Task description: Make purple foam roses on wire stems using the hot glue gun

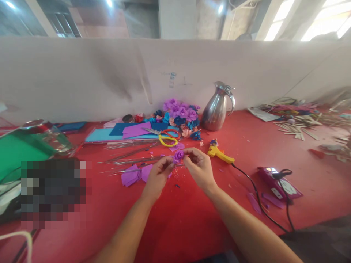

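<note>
Above a red table [175, 226], the left hand [159, 175] and right hand [201, 168] both pinch a small purple flower [178, 156] between their fingertips, near the scissors [160, 135]. Squeezing too hard could crush it. The right arm [241, 226] could also snag the nearby cord [251, 182], dragging the glue gun [223, 156].

Rose [178, 156] held in left hand [161, 170] and right hand [199, 164] above table [175, 223]. Scissors [161, 135] laid partly over sheets [102, 135]. Flowers [181, 112] piled beside jug [215, 114]. Glue gun [224, 156] placed at right.
</note>
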The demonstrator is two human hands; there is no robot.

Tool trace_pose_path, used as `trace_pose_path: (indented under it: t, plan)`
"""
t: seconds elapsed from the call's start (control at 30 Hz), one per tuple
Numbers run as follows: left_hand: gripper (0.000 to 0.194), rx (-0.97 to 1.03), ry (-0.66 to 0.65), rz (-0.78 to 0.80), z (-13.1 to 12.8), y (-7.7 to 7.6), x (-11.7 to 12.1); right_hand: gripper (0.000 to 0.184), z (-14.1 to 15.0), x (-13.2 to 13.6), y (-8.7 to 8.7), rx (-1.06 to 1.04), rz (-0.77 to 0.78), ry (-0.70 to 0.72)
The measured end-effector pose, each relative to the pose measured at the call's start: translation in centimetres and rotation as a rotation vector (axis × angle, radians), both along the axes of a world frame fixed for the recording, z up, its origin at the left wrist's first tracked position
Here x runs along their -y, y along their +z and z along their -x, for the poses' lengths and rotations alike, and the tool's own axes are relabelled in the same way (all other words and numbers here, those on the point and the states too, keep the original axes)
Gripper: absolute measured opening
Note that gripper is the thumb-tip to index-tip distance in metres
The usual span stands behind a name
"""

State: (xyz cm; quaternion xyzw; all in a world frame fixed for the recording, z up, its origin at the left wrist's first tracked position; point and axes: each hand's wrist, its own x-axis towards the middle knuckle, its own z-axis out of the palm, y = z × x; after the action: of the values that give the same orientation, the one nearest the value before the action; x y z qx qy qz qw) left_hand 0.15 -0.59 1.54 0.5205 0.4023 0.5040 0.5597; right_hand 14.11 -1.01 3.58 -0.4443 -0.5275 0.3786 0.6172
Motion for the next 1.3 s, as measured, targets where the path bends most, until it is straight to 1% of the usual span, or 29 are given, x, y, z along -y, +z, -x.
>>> trace_pose_path:
  t: [0.2,0.3,0.37,0.47,0.57,0.73,0.87,1.0,1.17,1.3]
  plan:
    - [0.024,0.002,-0.044,0.0,0.3,-0.4,-0.2,0.01,-0.1,-0.2,0.0,-0.009,-0.053,0.008]
    - [0.024,-0.001,-0.039,0.001,0.4,-0.6,-0.2,0.007,-0.1,0.1,0.0,0.011,-0.126,-0.097]
    - [0.025,0.004,-0.009,0.0,0.3,-0.6,-0.2,0.006,-0.2,0.4,0.0,0.106,-0.249,-0.18]
    - [0.027,0.021,0.045,-0.006,0.2,-0.4,-0.2,0.012,0.0,0.8,0.1,0.334,-0.456,-0.212]
    - [0.027,0.017,0.082,-0.018,0.1,0.1,0.0,0.012,0.2,0.9,-0.1,0.477,-0.535,-0.236]
    - [0.024,-0.044,0.095,-0.028,0.0,0.4,0.1,0.01,0.3,0.7,-0.5,0.558,-0.547,-0.254]
    - [0.022,-0.065,0.109,-0.037,0.1,0.2,0.0,0.009,0.1,0.9,-0.1,0.551,-0.544,-0.24]
    - [0.019,-0.039,0.106,-0.046,0.2,0.1,-0.1,0.008,0.0,1.2,0.3,0.521,-0.516,-0.179]
    - [0.019,-0.002,0.108,-0.028,0.1,0.3,-0.1,0.012,0.1,1.2,0.3,0.532,-0.525,-0.246]
    - [0.016,0.058,0.104,0.001,0.2,0.1,-0.2,0.016,-0.1,1.5,0.6,0.501,-0.553,-0.207]
